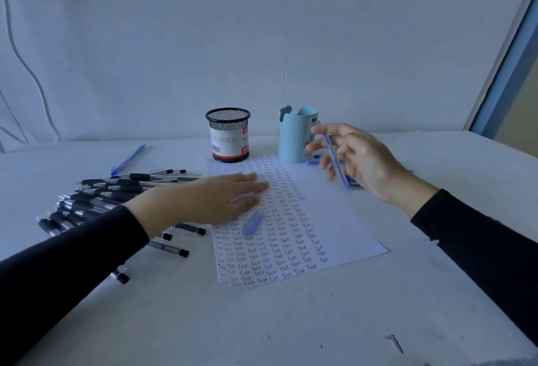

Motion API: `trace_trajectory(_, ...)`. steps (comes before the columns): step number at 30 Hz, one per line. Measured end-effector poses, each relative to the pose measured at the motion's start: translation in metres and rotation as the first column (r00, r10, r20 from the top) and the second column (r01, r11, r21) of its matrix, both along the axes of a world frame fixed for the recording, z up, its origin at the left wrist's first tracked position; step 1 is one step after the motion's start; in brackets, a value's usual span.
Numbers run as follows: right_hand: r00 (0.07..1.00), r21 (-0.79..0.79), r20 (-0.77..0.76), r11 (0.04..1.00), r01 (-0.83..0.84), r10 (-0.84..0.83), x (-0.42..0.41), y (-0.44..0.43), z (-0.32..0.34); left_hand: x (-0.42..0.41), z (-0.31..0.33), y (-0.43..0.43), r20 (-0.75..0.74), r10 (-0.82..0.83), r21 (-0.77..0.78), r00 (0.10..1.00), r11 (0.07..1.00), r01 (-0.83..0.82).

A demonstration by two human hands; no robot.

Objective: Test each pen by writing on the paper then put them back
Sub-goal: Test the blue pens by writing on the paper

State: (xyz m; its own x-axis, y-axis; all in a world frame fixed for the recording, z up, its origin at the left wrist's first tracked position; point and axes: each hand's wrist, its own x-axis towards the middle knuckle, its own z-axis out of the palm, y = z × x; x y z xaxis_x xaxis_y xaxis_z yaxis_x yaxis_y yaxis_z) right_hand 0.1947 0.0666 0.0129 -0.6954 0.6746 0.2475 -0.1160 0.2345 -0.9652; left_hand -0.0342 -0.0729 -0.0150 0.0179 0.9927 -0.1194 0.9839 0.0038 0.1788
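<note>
blk wire-mesh cup, matt paper, cloth sleeves

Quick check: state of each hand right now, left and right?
Left hand: open, fingers lying flat on the paper.
Right hand: holding a blue pen in its fingers.

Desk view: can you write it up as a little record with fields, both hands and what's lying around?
left hand: flat on the paper covered in "Test"
right hand: holds a blue pen above the table
cap: blue, loose on the paper beside left hand
black pens: heap left of the paper
holders: mesh pot and blue cup behind the paper
</note>
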Motion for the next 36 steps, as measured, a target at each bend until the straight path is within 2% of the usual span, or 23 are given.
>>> trace_trajectory(2,1.0,-0.039,-0.017,0.999,0.0,0.0,-0.001,0.0,-0.003,0.002,0.001,-0.002,-0.073,-0.001,0.028,0.997,1.0,0.003)
trace_trajectory(6,0.989,0.076,0.094,0.991,0.107,-0.113,-0.009,-0.004,-0.021,0.007,-0.002,-0.003,-0.187,0.002,0.091,0.982,0.996,0.015)
trace_trajectory(10,0.976,0.038,0.195,0.995,0.087,-0.093,-0.018,-0.01,-0.03,0.006,-0.005,-0.004,-0.188,0.013,0.113,0.982,0.994,0.008)
trace_trajectory(17,0.943,0.198,0.287,0.973,0.115,-0.17,-0.018,-0.01,-0.034,0.006,-0.008,-0.003,-0.134,0.013,0.134,0.991,0.991,0.005)
trace_trajectory(20,0.926,0.32,0.258,0.929,0.188,-0.276,-0.023,-0.01,-0.039,0.005,-0.009,-0.003,-0.131,0.012,0.134,0.991,0.991,0.005)
trace_trajectory(22,0.918,0.348,0.224,0.907,0.238,-0.327,-0.026,-0.011,-0.043,0.005,-0.01,-0.003,-0.12,0.009,0.134,0.993,0.991,0.008)
trace_trajectory(36,0.939,0.408,0.208,0.897,0.172,-0.275,-0.03,-0.01,-0.048,0.003,-0.01,-0.001,-0.12,0.023,0.13,0.992,0.991,-0.007)
